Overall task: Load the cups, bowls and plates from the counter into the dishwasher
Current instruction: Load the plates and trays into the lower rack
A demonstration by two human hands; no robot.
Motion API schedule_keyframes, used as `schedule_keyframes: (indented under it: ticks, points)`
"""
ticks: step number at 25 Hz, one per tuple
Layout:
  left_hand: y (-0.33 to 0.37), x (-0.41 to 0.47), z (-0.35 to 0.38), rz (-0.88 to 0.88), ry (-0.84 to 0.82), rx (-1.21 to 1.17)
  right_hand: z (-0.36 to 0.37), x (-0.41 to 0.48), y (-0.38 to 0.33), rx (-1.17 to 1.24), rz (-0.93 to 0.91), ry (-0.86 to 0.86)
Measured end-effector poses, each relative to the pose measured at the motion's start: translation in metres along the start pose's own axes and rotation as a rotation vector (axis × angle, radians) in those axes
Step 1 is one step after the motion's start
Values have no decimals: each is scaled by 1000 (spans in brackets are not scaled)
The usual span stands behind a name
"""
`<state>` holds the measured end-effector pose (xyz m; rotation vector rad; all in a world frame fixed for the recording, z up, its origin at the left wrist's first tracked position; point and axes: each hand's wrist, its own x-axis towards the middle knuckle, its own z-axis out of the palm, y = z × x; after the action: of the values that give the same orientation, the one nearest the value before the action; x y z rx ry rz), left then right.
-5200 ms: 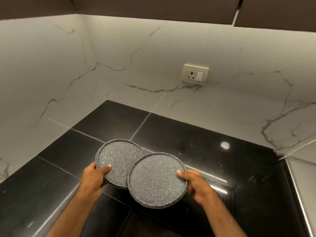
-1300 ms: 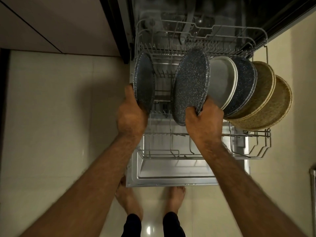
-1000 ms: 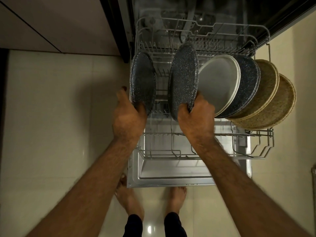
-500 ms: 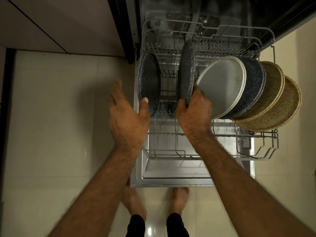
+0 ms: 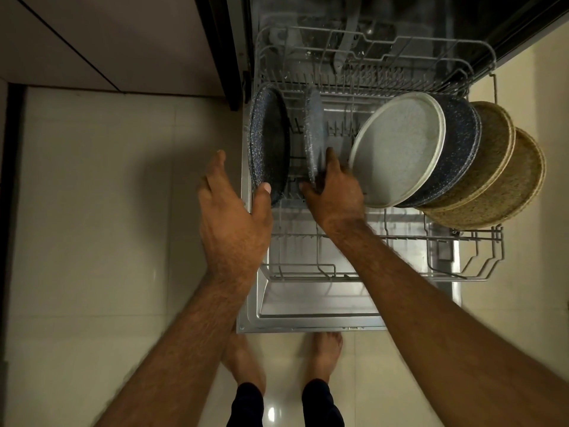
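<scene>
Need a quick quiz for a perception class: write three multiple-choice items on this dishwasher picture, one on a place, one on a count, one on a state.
1. Where does the pale plate stand?
A. Between the gripped plate and the blue plate
B. Flat on the floor tiles
C. On the open door

2. How many plates are in the rack?
A. Four
B. Six
C. Eight

3. What is the right hand doing?
A. Hanging free
B. Gripping a plate
C. Pressing the door

Answers:
1 A: it stands in the row with those two as its neighbours.
2 B: the gripped plate, another speckled plate, the pale plate, the blue plate, two tan plates.
3 B: its fingers curl round the gripped plate's lower rim.
</scene>
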<state>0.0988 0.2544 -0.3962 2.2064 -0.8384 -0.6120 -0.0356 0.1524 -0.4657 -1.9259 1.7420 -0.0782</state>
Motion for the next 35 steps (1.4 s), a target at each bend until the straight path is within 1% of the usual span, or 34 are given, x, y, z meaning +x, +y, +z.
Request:
schedule_keyframes:
  ticks: [6,9,14,16,18,20,22,24,27,29,31,33,35]
  points:
    - [1,-2,-4,7,0,-36,11,2,6,13,4,-76]
    - [0,-4,-6,28,7,-41,15,-1,12,59,17,-95]
    - [-4,-12,-5,33,-6,-26,13,-8,21,53,13,-110]
    - [-3,-16,-5,70,-19,2,8,-13,25,37,-21,-120]
    - [-1,-19,-4,184,-50,116,1,-21,28,12,-73,-98]
    - [1,-25,0,325,-108,252,-9,-30,32,29,-138,-37]
    - [5,-35,9,384,-163,311,-20,-40,38,46,-184,-6]
    - [7,-49,19,426,-225,338,-31,-54,50,36,-206,-30]
    - [5,-71,38,489,-363,393,-46,-77,77,-11,-232,-129]
    - [4,-87,55,481,-512,440,-54,-91,103,-87,-227,-254]
    - [2,-106,71,474,-635,498,-61,-102,127,-152,-189,-342]
    - [-1,-122,84,475,-718,535,-70,-110,145,-169,-182,-380]
    - [-4,-129,92,471,-763,554,-80,-114,154,-168,-225,-411]
